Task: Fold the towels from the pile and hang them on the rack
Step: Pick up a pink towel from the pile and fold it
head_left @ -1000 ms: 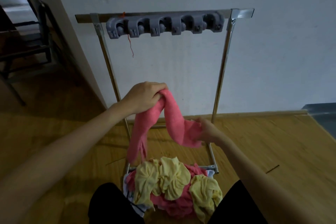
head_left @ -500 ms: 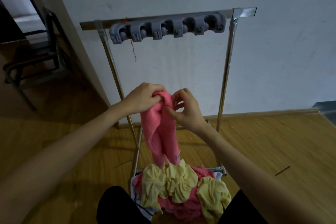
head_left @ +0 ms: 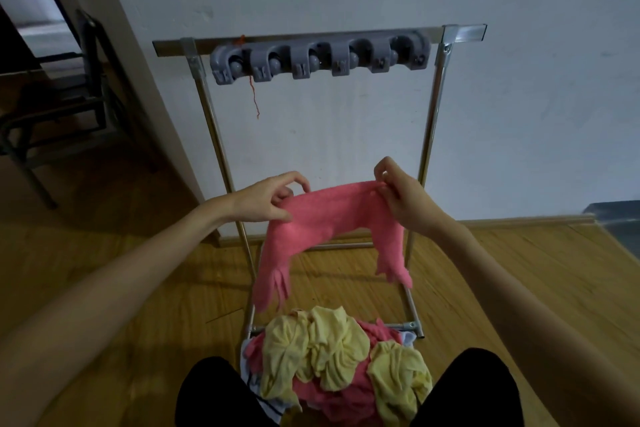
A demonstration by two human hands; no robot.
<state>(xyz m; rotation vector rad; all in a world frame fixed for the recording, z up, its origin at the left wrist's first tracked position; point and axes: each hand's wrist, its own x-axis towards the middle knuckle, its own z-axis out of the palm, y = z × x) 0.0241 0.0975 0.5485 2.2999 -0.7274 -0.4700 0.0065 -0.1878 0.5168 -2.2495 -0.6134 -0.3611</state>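
A pink towel (head_left: pixel 332 215) hangs stretched between my two hands, its two ends drooping down at either side. My left hand (head_left: pixel 266 198) pinches its left top edge. My right hand (head_left: pixel 398 194) pinches the right top edge. Both hands are in front of the metal rack (head_left: pixel 436 107), below its top bar. On that bar sits a grey clip holder (head_left: pixel 318 59) with several slots, all without towels. The pile (head_left: pixel 332 357) of yellow and pink towels lies on the floor between my knees, at the rack's front foot bar.
A white wall stands right behind the rack. A thin red thread (head_left: pixel 254 94) dangles from the holder. A dark chair (head_left: pixel 62 104) stands at the far left on the wooden floor (head_left: pixel 502 288). My black-clad knees (head_left: pixel 478 388) flank the pile.
My hands, which met at the top of the bunched towel half a second ago, have moved apart and spread the pink towel out between them.
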